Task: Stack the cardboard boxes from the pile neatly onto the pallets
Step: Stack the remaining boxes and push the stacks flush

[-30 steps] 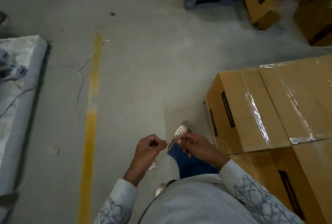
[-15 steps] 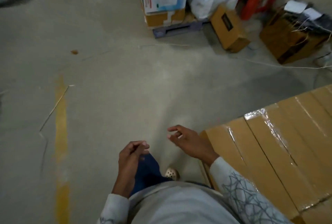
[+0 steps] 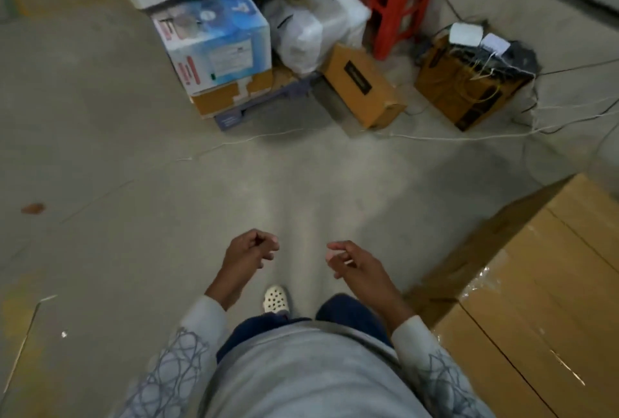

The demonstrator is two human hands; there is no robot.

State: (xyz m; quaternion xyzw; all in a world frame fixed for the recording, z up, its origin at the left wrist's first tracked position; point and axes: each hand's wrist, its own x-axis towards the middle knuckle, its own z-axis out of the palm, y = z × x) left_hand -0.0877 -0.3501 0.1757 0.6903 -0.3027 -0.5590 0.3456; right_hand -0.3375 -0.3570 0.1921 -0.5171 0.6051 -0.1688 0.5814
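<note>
As left hand (image 3: 249, 252) and right hand (image 3: 355, 263) part, cardboard box (image 3: 361, 86) nears.

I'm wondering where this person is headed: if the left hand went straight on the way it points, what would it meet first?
Probably the tilted cardboard box with the black label, beyond bare floor. The left hand is empty, and nothing nearer shows in that line, though depth is hard to judge.

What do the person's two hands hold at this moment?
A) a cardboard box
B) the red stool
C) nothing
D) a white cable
C: the left hand and the right hand hang loosely curled above the floor, apart from each other and touching nothing.
</note>
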